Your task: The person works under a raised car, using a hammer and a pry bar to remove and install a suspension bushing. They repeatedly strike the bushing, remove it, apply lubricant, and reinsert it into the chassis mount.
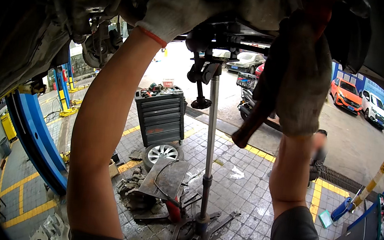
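Note:
Both my arms reach up to the dark underside of a raised car (258,8). My left hand (174,12), in a pale knit glove with an orange-red cuff, is up against the parts there; its fingers are lost in shadow. My right hand (304,86), in a soiled grey glove, is closed round a tool with a dark reddish handle (251,125) that slants down to the left. The tool's upper end is too dark to make out. Between my arms, a tall metal support stand (212,122) rises to the underside, beside a hanging dark metal part (201,85).
A grey tool cabinet (159,118) with things on top stands ahead, a wheel (163,154) lying by it. Nearer are a metal plate (164,179) and loose parts. A blue lift post (37,134) is at left. A person (318,154) is low behind my right forearm. Parked cars (347,96) are beyond.

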`<state>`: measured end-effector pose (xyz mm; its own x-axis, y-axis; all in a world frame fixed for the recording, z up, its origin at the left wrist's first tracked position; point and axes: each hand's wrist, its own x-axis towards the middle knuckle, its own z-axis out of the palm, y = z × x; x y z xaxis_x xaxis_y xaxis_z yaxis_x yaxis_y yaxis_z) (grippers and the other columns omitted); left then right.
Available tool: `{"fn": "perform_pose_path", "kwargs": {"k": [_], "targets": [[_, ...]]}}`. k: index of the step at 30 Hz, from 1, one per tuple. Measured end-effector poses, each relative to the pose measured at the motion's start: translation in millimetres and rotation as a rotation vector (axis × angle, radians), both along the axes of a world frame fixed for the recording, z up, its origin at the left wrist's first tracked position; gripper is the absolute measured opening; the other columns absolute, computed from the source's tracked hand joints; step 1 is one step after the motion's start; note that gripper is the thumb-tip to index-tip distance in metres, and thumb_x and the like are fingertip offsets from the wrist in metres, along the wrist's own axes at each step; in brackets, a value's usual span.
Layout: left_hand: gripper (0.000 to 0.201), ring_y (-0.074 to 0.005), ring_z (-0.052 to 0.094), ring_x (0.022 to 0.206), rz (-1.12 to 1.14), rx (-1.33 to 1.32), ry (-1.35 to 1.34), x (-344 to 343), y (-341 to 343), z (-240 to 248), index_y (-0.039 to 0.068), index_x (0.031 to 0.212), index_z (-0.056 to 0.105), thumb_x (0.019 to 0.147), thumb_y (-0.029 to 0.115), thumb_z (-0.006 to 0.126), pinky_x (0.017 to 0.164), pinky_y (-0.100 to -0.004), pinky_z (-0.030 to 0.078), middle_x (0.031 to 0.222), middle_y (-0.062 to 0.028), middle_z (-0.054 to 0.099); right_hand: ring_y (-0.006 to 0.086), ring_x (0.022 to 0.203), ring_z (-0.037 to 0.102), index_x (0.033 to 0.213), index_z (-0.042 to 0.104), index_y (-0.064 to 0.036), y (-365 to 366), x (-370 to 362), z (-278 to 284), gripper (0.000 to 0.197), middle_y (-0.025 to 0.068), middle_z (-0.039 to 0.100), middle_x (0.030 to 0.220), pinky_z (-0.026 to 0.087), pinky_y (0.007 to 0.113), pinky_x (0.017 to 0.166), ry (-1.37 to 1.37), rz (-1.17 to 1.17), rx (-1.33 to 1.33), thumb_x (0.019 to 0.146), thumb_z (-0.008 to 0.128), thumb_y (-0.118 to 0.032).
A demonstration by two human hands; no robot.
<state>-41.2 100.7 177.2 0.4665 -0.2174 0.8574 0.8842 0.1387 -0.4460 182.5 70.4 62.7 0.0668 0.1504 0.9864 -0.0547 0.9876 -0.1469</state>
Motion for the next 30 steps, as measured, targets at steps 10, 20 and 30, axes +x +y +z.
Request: {"fn": "perform_pose_path", "kwargs": {"k": [10, 20, 30], "targets": [[0.112, -0.0425, 0.05, 0.132, 0.012, -0.197, -0.208, 14.1, -20.7, -10.6, -0.002, 0.151, 0.043, 0.078, 0.08, 0.066, 0.113, -0.0507, 0.043, 0.144, -0.0288, 0.051, 0.0028, 0.049, 0.051, 0.116, 0.065, -0.0087, -31.2, 2.6, -7.1, 0.031, -0.0041, 0.057, 0.069, 0.038, 0.022, 0.042, 0.08, 0.201, -0.342, 0.106, 0.059, -0.037], [0.089, -0.0466, 0.056, 0.124, -0.5, -0.076, -0.424, 11.7, -48.0, -87.7, 0.003, 0.151, 0.038, 0.084, 0.039, 0.084, 0.109, -0.0469, 0.046, 0.145, -0.0214, 0.05, 0.0096, 0.052, 0.052, 0.112, 0.062, -0.0043, -11.2, 28.1, -92.1, 0.028, -0.0003, 0.058, 0.074, 0.042, 0.028, 0.046, -0.165, 0.308, -0.496, 0.106, 0.058, -0.031], [0.058, -0.029, 0.064, 0.121, -0.983, -1.051, -0.934, 21.3, -98.3, -454.1, -0.003, 0.135, 0.057, 0.089, 0.021, 0.082, 0.1, -0.0378, 0.054, 0.135, -0.0183, 0.058, 0.0133, 0.061, 0.058, 0.113, 0.064, -0.0042, 19.9, 45.1, -322.3, 0.033, 0.0062, 0.061, 0.075, 0.048, 0.035, 0.055, -0.876, 0.278, -1.209, 0.1, 0.067, -0.034]]}}
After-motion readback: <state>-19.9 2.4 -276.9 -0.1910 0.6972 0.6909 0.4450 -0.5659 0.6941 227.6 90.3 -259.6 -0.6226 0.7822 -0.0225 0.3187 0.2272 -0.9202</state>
